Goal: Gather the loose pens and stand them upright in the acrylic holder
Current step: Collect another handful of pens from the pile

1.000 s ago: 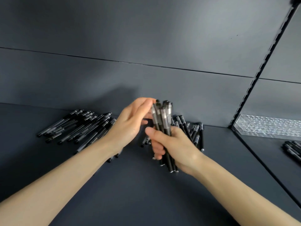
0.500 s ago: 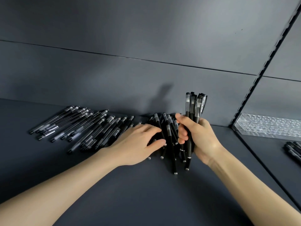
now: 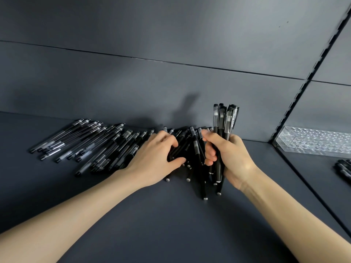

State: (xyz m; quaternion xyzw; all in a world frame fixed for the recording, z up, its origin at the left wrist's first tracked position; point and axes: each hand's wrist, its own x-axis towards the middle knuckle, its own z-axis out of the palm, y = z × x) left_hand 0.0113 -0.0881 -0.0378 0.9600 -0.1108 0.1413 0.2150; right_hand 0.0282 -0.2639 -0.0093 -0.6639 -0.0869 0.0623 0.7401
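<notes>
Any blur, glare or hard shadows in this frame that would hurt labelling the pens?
Head view: soft, even light; the pen bundle in the right hand throws a faint shadow on the back wall; loose pens at far left look slightly smeared; the acrylic holder sparkles without washing out.

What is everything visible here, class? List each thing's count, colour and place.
Bundle of black plastic pens: several, black, held upright.
Heap of loose black plastic pens: many, black, shelf centre.
Spread of clear-barrelled, black-capped pens: many, clear and black, shelf left.
Clear textured acrylic holder: one, transparent, right shelf.
Further black pens: few, black, far right.
Dark grey shelf: one, grey, beneath pens.
Left hand: one, gripping heap pens.
Right hand: one, gripping bundle.
</notes>
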